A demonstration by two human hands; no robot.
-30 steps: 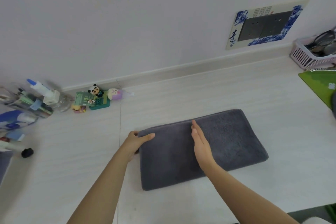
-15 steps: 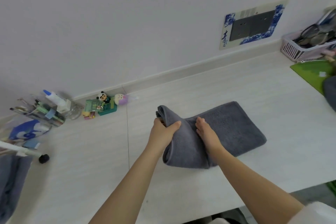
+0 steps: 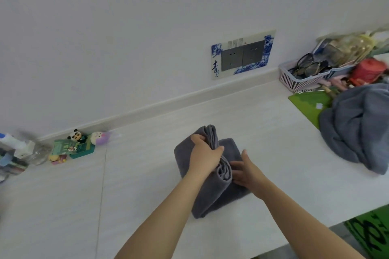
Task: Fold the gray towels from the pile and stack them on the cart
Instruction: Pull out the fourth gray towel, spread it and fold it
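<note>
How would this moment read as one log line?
step: folding | left hand: grips gray towel | right hand: flat under fold | pile: waiting

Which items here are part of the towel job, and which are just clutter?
Job:
- dark gray terry towel, half folded
- left hand, gripping its fold
- right hand, flat on it
- crumpled gray towel pile

Clutter:
- pink plastic basket
- panda figurine
- green mat

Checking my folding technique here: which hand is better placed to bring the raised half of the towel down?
Left. The left hand already grips the towel's lifted fold; the right hand lies flat beneath.
</note>
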